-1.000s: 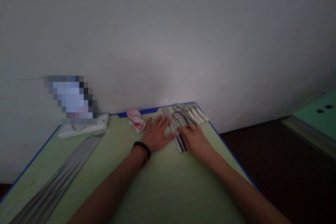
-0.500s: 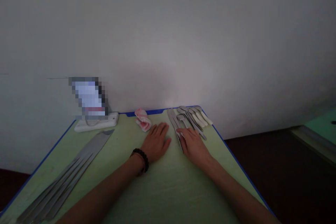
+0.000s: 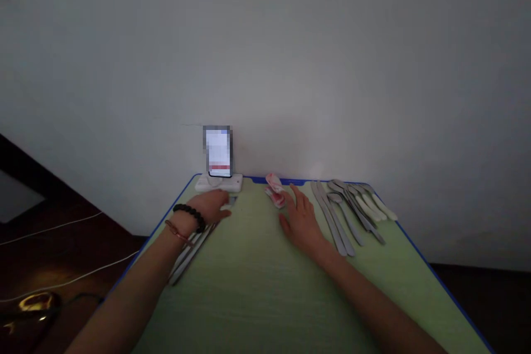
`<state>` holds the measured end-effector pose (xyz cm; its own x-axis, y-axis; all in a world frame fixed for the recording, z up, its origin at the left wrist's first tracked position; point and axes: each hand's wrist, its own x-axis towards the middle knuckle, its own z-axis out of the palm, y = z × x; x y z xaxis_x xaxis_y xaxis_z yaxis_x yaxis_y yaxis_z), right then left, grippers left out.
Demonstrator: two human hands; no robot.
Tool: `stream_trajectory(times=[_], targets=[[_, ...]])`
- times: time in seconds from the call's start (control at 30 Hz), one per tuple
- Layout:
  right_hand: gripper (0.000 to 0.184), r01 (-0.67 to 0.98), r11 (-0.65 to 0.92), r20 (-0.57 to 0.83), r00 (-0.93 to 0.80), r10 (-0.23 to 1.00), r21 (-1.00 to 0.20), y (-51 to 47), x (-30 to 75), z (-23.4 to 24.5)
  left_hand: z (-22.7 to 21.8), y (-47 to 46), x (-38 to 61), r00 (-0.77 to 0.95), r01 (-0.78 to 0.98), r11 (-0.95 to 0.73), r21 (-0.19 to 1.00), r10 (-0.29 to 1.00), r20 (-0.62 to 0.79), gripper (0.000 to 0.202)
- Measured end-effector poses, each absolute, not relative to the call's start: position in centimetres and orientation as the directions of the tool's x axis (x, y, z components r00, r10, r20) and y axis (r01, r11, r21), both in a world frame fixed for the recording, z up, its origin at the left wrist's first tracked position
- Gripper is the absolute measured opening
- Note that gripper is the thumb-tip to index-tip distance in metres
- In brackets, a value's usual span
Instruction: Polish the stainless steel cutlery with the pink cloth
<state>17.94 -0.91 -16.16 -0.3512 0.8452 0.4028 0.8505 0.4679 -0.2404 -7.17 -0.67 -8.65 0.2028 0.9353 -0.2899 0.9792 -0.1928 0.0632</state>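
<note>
My left hand (image 3: 211,206), with a dark bead bracelet on its wrist, is over a group of long metal cutlery pieces (image 3: 191,257) on the left of the table. Its thumb stands apart from the fingers, and the hand hides the cutlery's middle and much of its upper part. Near the middle, my right hand (image 3: 301,221) is open with fingers spread, beside a crumpled pink-and-white cloth (image 3: 275,197). Whether the fingertips touch the cloth I cannot tell. Right of that hand lie two table knives (image 3: 332,218), a small spoon (image 3: 346,215) and several larger spoons (image 3: 359,204), some with cream handles (image 3: 384,207).
A phone (image 3: 219,152) with a blurred screen leans upright on a white block (image 3: 228,183) at the table's back left. The green table (image 3: 257,287) has a blue rim and stands against a grey wall (image 3: 352,66). White cables (image 3: 83,275) hang at left.
The view has swung left. My left hand has moved from the table's middle to the left cutlery. My right hand has left the knives and come over near the cloth, fingers spread.
</note>
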Motion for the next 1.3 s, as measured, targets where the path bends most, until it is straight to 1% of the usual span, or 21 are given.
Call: stream_trajectory(times=[0.07, 0.13, 0.27, 0.33, 0.43, 0.6, 0.7, 0.77, 0.87, 1.0, 1.3], targets=[[0.052, 0.859, 0.446, 0.412, -0.322, 0.852, -0.252, 0.1, 17.0, -16.8, -8.8, 0.3, -8.8, 0.103, 0.994, -0.105, 0.011, 0.948, -0.302, 0.035], [0.052, 0.858, 0.439, 0.412, -0.31, 0.857, -0.266, 0.7, 16.7, -17.5, -9.5, 0.7, -9.8, 0.04, 0.999, -0.046, -0.011, 0.944, -0.327, 0.04], [0.051, 0.834, 0.47, 0.399, -0.341, 0.851, -0.288, 0.7, 16.8, -18.3, -10.7, 0.9, -10.5, -0.028, 1.0, 0.023, -0.018, 0.925, -0.378, 0.058], [0.051, 0.815, 0.491, 0.404, -0.355, 0.843, -0.308, 0.6, 17.0, -18.3, -10.8, 1.0, -10.4, -0.045, 0.999, 0.043, -0.014, 0.913, -0.405, 0.062], [0.051, 0.801, 0.501, 0.398, -0.364, 0.842, -0.328, 0.6, 16.9, -18.1, -10.5, 1.4, -10.4, -0.043, 0.999, 0.053, 0.011, 0.89, -0.455, 0.052], [0.051, 0.809, 0.491, 0.362, -0.375, 0.854, -0.322, 0.7, 16.8, -18.1, -10.2, 1.8, -10.8, -0.035, 0.996, 0.074, 0.054, 0.858, -0.512, 0.036], [0.051, 0.811, 0.491, 0.358, -0.377, 0.854, -0.319, 0.7, 16.8, -18.1, -10.4, 1.8, -11.3, -0.035, 0.992, 0.099, 0.084, 0.829, -0.558, 0.025], [0.05, 0.812, 0.487, 0.354, -0.374, 0.857, -0.322, 0.7, 16.8, -18.1, -10.6, 1.9, -11.8, -0.039, 0.987, 0.123, 0.105, 0.811, -0.584, 0.02], [0.051, 0.812, 0.481, 0.337, -0.374, 0.864, -0.33, 0.7, 16.8, -17.9, -10.5, 1.9, -12.3, -0.055, 0.978, 0.169, 0.125, 0.781, -0.621, 0.017], [0.051, 0.809, 0.478, 0.331, -0.372, 0.867, -0.343, 0.7, 16.8, -17.8, -9.9, 1.6, -12.7, -0.081, 0.97, 0.211, 0.123, 0.753, -0.653, 0.016], [0.05, 0.796, 0.504, 0.384, -0.373, 0.845, -0.336, 0.7, 17.0, -18.3, -9.4, 1.1, -12.6, -0.14, 0.965, 0.248, 0.085, 0.761, -0.633, 0.018]])
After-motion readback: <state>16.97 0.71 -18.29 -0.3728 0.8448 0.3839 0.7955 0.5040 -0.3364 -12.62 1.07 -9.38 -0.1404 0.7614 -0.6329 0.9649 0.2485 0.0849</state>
